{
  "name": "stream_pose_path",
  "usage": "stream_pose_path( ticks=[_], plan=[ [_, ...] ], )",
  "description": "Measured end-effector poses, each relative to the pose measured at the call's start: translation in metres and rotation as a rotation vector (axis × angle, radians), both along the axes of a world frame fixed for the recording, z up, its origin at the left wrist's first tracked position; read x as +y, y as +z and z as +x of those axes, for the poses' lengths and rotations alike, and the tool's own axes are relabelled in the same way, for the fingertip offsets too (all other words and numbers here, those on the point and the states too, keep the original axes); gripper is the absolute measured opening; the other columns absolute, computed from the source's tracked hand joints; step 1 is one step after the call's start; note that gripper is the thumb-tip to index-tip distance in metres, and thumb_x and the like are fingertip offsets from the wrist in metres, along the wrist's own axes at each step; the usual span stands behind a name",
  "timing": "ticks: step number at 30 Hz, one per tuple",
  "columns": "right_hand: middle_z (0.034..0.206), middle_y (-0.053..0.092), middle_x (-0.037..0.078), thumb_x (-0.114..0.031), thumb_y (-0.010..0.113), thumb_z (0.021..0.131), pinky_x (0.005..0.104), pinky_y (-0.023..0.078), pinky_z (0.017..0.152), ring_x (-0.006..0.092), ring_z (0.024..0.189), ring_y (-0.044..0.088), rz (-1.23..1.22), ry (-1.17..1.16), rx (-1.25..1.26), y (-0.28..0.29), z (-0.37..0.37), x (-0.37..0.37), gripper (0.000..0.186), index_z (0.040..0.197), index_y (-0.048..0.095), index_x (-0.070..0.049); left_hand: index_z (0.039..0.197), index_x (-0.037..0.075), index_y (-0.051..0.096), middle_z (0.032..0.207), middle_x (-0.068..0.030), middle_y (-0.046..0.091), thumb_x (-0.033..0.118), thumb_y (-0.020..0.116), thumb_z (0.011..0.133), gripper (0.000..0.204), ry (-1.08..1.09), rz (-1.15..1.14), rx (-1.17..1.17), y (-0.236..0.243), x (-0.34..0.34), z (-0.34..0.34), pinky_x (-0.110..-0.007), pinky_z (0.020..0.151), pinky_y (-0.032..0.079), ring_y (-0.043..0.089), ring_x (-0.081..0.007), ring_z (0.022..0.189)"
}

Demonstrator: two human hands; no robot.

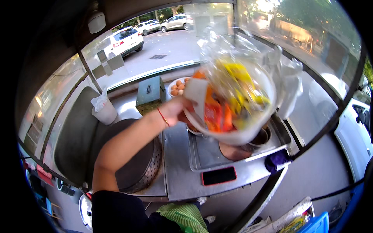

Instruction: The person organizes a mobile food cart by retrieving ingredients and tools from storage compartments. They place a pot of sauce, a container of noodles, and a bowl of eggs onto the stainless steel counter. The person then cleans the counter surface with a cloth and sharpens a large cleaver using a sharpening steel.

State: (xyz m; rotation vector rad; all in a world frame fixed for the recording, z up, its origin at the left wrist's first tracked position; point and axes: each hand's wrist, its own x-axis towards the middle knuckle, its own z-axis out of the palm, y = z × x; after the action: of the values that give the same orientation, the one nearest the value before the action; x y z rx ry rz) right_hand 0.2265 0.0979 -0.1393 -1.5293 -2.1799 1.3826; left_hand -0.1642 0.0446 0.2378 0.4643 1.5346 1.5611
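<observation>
My left hand (181, 108) grips the left side of a white plastic tub (248, 132), raised over the steel counter and blurred by motion. The tub holds orange packets (217, 114), yellow packets (241, 85) and loose clear plastic bags (221, 46). My right hand is not visible. Behind the tub, partly hidden, are a metal tray (202, 159) with pots in it and a white bowl of eggs (178, 88).
A round griddle (116, 143) is at left, beside a white bucket (104, 110) with a bag. A green metal box (150, 97) sits behind. A red-edged phone (218, 176) and dark cloth (277, 160) lie at the front. Window frames (326, 120) enclose the cart.
</observation>
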Motion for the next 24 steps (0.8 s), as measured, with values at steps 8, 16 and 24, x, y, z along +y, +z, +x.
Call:
stream_pose_path(
  ticks=[8, 16, 24],
  plan=[
    [0.096, 0.056, 0.019, -0.014, 0.043, 0.079, 0.0373, 0.039, 0.082, 0.0313, 0.095, 0.05, -0.02, 0.035, -0.012, 0.012, -0.134, 0.053, 0.032, 0.107, 0.048, 0.001, 0.112, -0.011, 0.034, 0.103, -0.0296, 0.048, -0.001, 0.036, 0.066, 0.047, 0.243, 0.206, 0.093, 0.019, 0.02, -0.27, -0.049, 0.068, 0.052, 0.055, -0.0451, 0.083],
    [0.092, 0.057, 0.02, -0.017, 0.044, 0.079, 0.0376, 0.04, 0.079, 0.0319, 0.091, 0.051, -0.068, 0.005, -0.041, -0.013, -0.209, 0.098, 0.029, 0.102, 0.051, 0.0, 0.121, -0.008, 0.023, 0.113, -0.0392, 0.033, 0.008, 0.033, 0.079, 0.046, 0.648, 0.091, -0.184, -0.063, 0.094, -0.476, -0.043, 0.067, 0.054, 0.047, -0.0518, 0.092],
    [0.087, 0.057, 0.02, -0.019, 0.045, 0.079, 0.0379, 0.041, 0.076, 0.0325, 0.086, 0.053, -0.111, -0.101, -0.072, -0.041, -0.214, 0.108, 0.028, 0.098, 0.054, -0.001, 0.113, -0.005, 0.038, 0.108, -0.0282, 0.049, 0.023, 0.039, 0.08, 0.044, 0.528, -0.328, -0.137, -0.157, 0.166, -0.523, -0.04, 0.069, 0.051, 0.056, -0.0354, 0.088]
  ],
)
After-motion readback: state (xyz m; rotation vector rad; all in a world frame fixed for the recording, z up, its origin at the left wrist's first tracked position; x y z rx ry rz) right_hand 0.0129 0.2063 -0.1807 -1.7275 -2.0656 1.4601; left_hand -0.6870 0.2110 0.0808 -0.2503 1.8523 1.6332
